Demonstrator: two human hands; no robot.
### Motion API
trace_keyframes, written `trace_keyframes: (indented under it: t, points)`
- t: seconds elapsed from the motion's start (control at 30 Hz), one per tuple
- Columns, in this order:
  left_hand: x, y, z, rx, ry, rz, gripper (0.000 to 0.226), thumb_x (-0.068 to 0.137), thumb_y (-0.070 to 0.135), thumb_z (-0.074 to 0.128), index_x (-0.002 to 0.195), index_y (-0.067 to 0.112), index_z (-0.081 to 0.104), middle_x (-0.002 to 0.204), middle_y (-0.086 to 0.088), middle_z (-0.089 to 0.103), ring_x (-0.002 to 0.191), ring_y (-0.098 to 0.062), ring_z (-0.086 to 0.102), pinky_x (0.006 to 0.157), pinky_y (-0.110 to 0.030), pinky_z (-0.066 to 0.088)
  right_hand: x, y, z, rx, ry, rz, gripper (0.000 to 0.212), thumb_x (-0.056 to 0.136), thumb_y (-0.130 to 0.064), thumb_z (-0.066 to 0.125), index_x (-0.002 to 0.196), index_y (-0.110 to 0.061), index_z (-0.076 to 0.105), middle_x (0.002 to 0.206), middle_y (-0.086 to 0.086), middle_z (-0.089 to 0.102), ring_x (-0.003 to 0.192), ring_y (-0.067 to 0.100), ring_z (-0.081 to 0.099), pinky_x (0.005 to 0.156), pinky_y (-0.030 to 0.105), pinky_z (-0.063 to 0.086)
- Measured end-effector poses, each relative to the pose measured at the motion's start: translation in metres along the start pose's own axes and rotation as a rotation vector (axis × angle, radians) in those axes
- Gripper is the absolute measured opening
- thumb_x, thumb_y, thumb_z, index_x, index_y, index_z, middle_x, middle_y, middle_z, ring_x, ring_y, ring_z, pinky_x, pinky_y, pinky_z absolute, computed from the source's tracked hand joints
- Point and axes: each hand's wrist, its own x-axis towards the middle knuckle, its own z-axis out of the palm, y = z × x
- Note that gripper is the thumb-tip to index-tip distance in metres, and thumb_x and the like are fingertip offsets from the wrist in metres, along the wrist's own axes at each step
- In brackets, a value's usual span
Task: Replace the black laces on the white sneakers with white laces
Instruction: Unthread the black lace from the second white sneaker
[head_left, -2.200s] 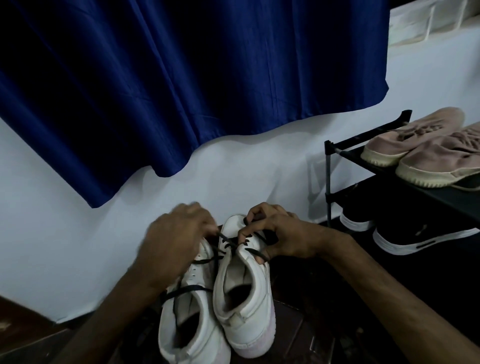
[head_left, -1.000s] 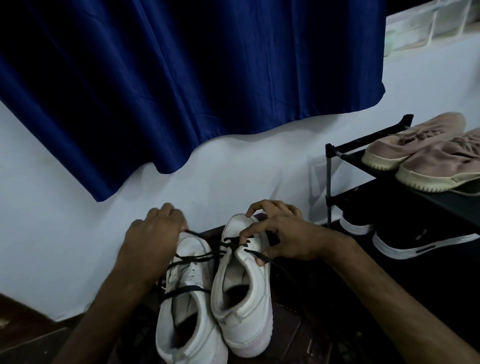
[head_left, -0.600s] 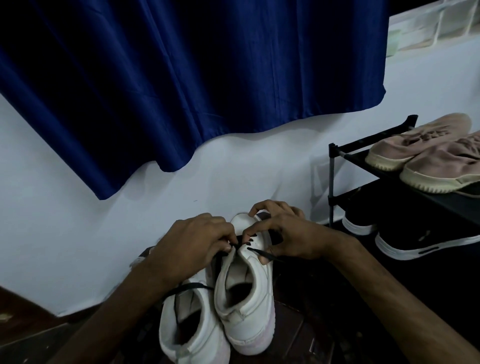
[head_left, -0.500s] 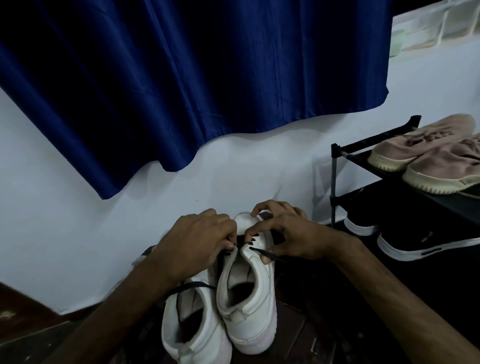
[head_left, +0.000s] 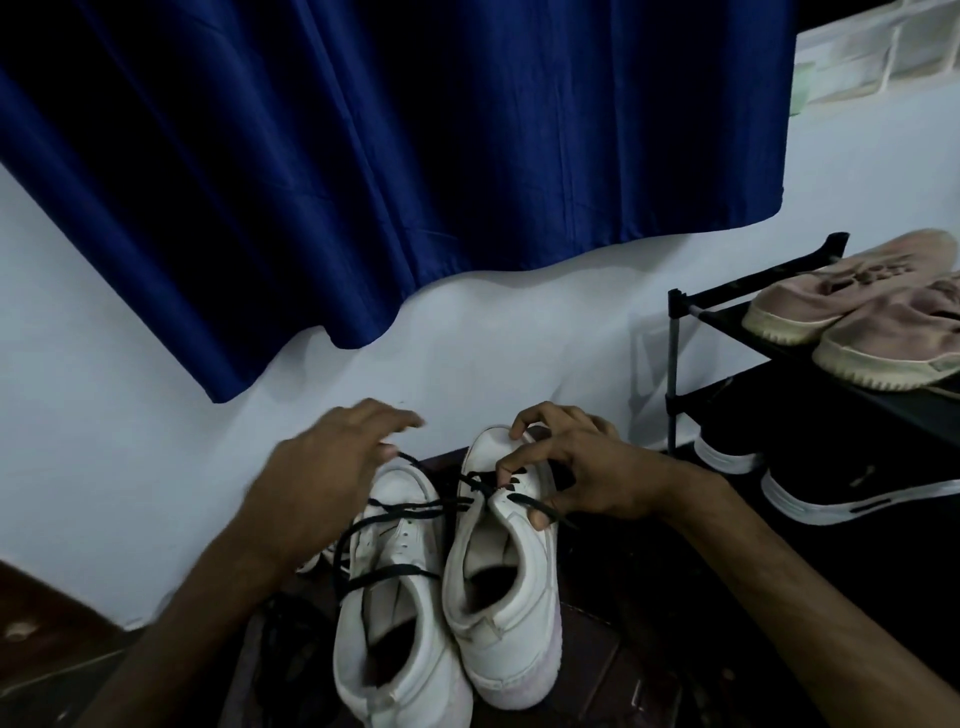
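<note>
Two white sneakers stand side by side on the dark floor, heels toward me. The right sneaker (head_left: 501, 613) is steadied by my right hand (head_left: 582, 473), whose fingers pinch its upper near the eyelets. A black lace (head_left: 415, 506) runs from those eyelets leftward across the left sneaker (head_left: 400, 649). My left hand (head_left: 322, 478) hovers over the left sneaker's toe, blurred, with the lace strand held at its fingertips. No white laces are visible.
A black shoe rack (head_left: 675, 364) stands at the right, with pinkish shoes (head_left: 841, 306) on top and black shoes (head_left: 857, 493) on the lower shelf. A blue curtain (head_left: 389, 156) hangs over the white wall behind. Dark floor lies below.
My left hand has moved from the right sneaker's eyelets out to the left, drawing a length of black lace with it. My right hand stays on the right sneaker.
</note>
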Motion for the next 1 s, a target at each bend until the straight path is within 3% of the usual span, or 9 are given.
trace_keyframes:
  t: [0.07, 0.17, 0.43, 0.5, 0.67, 0.77, 0.83, 0.93, 1.0]
  points:
    - [0.007, 0.026, 0.004, -0.090, -0.106, 0.098, 0.028, 0.101, 0.029, 0.049, 0.122, 0.045, 0.060, 0.122, 0.028, 0.055, 0.113, 0.003, 0.048, 0.088, -0.030, 0.046, 0.000, 0.001, 0.000, -0.001, 0.005, 0.003, 0.043, 0.073, -0.053, 0.077, 0.111, -0.060, 0.058, 0.131, -0.023, 0.030, 0.132, 0.004, 0.019, 0.104, 0.036, 0.009]
    - [0.014, 0.049, 0.017, -0.082, -0.200, 0.166, 0.018, 0.097, 0.036, 0.055, 0.110, 0.043, 0.065, 0.113, 0.022, 0.060, 0.107, 0.002, 0.051, 0.089, -0.028, 0.044, -0.002, 0.001, 0.001, -0.002, -0.004, 0.007, 0.047, 0.074, -0.054, 0.076, 0.116, -0.061, 0.057, 0.132, -0.023, 0.030, 0.134, 0.005, 0.019, 0.105, 0.035, 0.010]
    - [0.027, 0.047, 0.023, 0.195, -0.152, 0.240, 0.016, 0.101, 0.035, 0.046, 0.110, 0.035, 0.059, 0.110, 0.014, 0.055, 0.106, -0.007, 0.046, 0.078, -0.024, 0.035, -0.001, 0.003, 0.000, 0.017, -0.008, 0.002, 0.045, 0.074, -0.051, 0.078, 0.114, -0.058, 0.058, 0.128, -0.025, 0.029, 0.131, 0.003, 0.021, 0.104, 0.036, 0.010]
    - [0.026, 0.032, 0.015, 0.218, -0.106, 0.169, 0.013, 0.099, 0.028, 0.049, 0.105, 0.036, 0.058, 0.107, 0.015, 0.054, 0.102, -0.007, 0.048, 0.075, -0.024, 0.032, -0.001, 0.003, 0.001, 0.034, -0.009, -0.005, 0.043, 0.074, -0.051, 0.077, 0.113, -0.056, 0.060, 0.129, -0.023, 0.031, 0.131, 0.004, 0.023, 0.106, 0.037, 0.010]
    - [0.001, -0.012, 0.007, 0.260, 0.039, -0.042, 0.024, 0.081, 0.009, 0.068, 0.082, 0.032, 0.063, 0.082, 0.013, 0.057, 0.074, -0.013, 0.054, 0.050, -0.021, 0.026, -0.001, 0.007, 0.003, 0.077, -0.008, -0.015, 0.043, 0.073, -0.056, 0.076, 0.112, -0.059, 0.058, 0.132, -0.022, 0.033, 0.135, 0.007, 0.022, 0.113, 0.045, 0.009]
    - [-0.014, -0.005, 0.016, 0.258, 0.110, -0.066, 0.012, 0.080, 0.018, 0.057, 0.074, 0.026, 0.063, 0.072, 0.008, 0.057, 0.065, -0.019, 0.056, 0.048, -0.023, 0.030, 0.002, 0.007, 0.004, 0.070, -0.010, -0.023, 0.042, 0.073, -0.055, 0.076, 0.110, -0.060, 0.058, 0.130, -0.022, 0.033, 0.134, 0.007, 0.023, 0.113, 0.046, 0.010]
    - [-0.018, 0.000, 0.021, 0.254, 0.133, -0.104, 0.012, 0.075, 0.012, 0.066, 0.072, 0.023, 0.062, 0.070, 0.005, 0.056, 0.063, -0.021, 0.056, 0.048, -0.024, 0.030, 0.002, 0.005, 0.005, 0.081, -0.010, -0.033, 0.043, 0.072, -0.055, 0.077, 0.111, -0.060, 0.059, 0.128, -0.023, 0.033, 0.133, 0.006, 0.024, 0.113, 0.044, 0.011]
    - [-0.015, 0.004, 0.032, 0.283, 0.069, -0.066, 0.032, 0.060, 0.004, 0.083, 0.071, 0.024, 0.060, 0.068, 0.006, 0.053, 0.063, -0.019, 0.055, 0.048, -0.022, 0.026, -0.001, 0.006, 0.002, 0.082, -0.017, -0.035, 0.039, 0.074, -0.055, 0.075, 0.110, -0.059, 0.060, 0.124, -0.023, 0.035, 0.127, 0.004, 0.029, 0.109, 0.041, 0.016]
    - [-0.012, 0.009, 0.030, 0.215, 0.058, -0.058, 0.030, 0.071, 0.007, 0.081, 0.079, 0.029, 0.063, 0.076, 0.011, 0.056, 0.071, -0.015, 0.054, 0.050, -0.024, 0.031, -0.005, 0.006, -0.005, 0.141, 0.001, -0.045, 0.033, 0.078, -0.053, 0.073, 0.110, -0.056, 0.064, 0.116, -0.020, 0.039, 0.117, 0.004, 0.036, 0.106, 0.035, 0.026]
